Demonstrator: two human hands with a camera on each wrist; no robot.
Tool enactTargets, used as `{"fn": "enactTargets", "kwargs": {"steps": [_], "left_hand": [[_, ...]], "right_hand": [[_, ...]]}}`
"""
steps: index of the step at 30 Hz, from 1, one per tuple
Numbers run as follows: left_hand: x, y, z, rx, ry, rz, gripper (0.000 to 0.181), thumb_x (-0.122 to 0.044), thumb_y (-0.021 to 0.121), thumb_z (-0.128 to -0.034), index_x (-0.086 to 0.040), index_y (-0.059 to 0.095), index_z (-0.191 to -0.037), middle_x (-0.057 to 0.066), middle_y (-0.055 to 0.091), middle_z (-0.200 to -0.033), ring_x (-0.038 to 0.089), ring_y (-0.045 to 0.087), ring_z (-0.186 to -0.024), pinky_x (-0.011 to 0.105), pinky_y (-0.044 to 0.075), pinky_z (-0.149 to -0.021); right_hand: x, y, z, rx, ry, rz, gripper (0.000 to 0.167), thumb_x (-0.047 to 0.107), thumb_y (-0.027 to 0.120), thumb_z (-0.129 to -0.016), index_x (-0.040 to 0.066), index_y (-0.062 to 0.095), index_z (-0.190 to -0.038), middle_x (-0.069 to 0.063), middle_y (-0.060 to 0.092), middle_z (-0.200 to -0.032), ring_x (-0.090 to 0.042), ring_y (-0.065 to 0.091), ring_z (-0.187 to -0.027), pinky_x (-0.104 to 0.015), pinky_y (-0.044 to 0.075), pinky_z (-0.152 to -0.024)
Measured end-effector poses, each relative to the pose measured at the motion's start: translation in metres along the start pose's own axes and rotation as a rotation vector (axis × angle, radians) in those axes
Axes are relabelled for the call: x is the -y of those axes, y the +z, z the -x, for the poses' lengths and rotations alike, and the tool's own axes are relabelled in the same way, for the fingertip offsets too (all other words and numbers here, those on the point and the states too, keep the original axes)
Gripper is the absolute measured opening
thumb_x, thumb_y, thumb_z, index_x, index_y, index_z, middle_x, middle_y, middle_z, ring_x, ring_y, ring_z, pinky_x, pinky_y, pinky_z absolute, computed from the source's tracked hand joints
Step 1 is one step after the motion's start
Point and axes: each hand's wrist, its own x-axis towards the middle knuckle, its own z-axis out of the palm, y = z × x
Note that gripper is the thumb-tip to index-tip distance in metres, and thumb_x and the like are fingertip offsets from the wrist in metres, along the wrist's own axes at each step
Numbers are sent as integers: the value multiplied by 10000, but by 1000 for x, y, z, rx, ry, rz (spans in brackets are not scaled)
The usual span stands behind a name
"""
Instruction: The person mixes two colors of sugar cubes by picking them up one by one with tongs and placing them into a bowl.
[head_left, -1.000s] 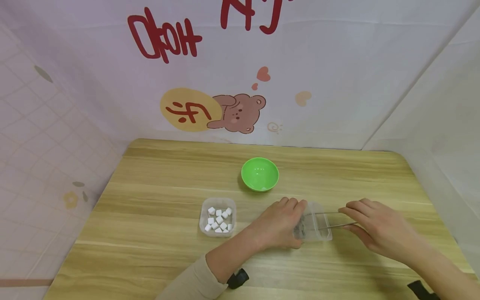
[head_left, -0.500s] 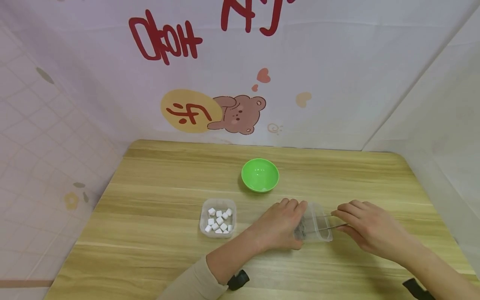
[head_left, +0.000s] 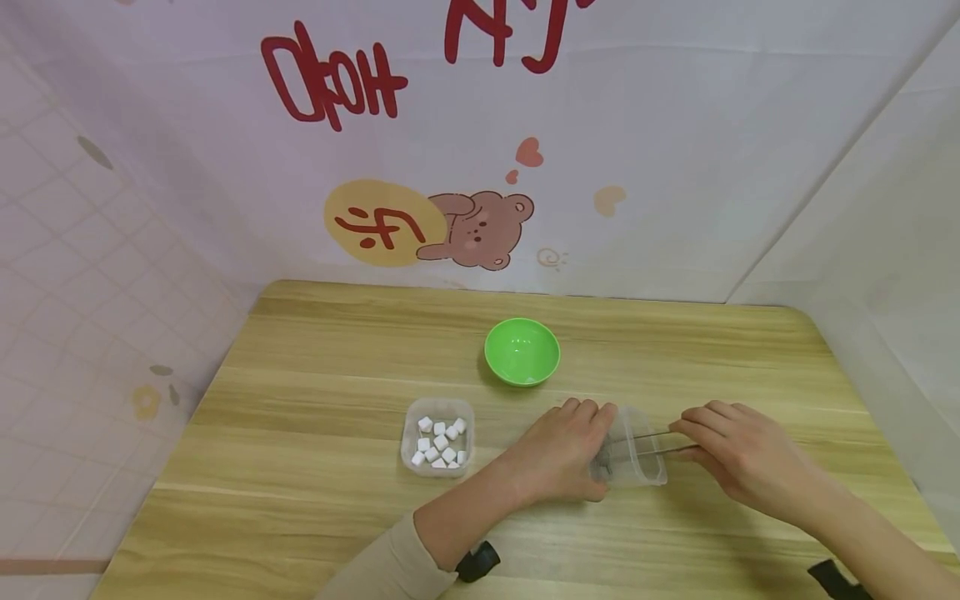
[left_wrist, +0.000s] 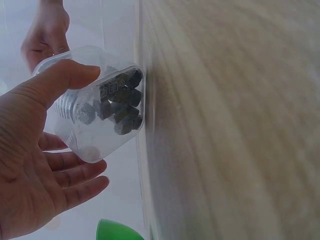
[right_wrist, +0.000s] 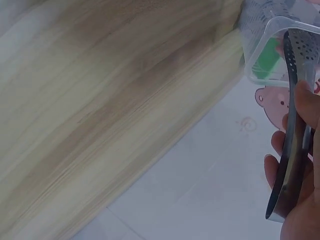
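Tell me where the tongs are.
The tongs are at the right edge of the right-wrist view, held by the right hand, far ends inside the clear container.

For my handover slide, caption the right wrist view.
Right hand holding perforated metal tongs that reach into a clear container.

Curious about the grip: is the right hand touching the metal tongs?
Touching: the right wrist view shows the right hand gripping the metal tongs between thumb and fingers.
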Motion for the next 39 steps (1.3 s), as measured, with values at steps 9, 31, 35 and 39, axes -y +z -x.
{"fn": "enactTargets", "kwargs": {"steps": [9, 31, 35, 39], "left_hand": [[1, 0, 0, 2, 2, 2, 733, -487, 873, -762, -114, 484, -1259, -26, 531, -1028, 135, 501, -922, 233, 448, -770], [-1, 0, 0, 22, -16, -6, 782, -491, 862, -763, -101, 500, -1335, -33, 548, -1046, 116, 509, -944, 237, 460, -791], [-1, 1, 0, 15, -16, -18, 795, -507, 861, -761, -103, 497, -1340, -33, 551, -1054, 116, 515, -954, 237, 460, -785], [-1, 1, 0, 12, -16, -29, 834, -524, 859, -762, -95, 490, -1375, -23, 568, -1088, 120, 529, -983, 242, 469, -800]], "right_hand": [[-4, -11, 12, -76, 48, -7, 493, 400, 428, -1124, 51, 752, -994, 27, 695, -971, -145, 639, -806, -289, 480, -754], [-26, -31, 8, -101, 216, 64, 566, 476, 423, -1110, 8, 737, -1063, -71, 695, -992, -242, 651, -810, -328, 481, -705], [-33, -21, -12, -96, 220, 65, 574, 486, 418, -1111, 4, 729, -1093, -91, 698, -1013, -264, 670, -817, -389, 500, -677], [-41, -9, -37, -107, 196, 51, 583, 487, 415, -1112, -9, 721, -1107, -111, 696, -1010, -276, 676, -793, -449, 517, -622]]}}
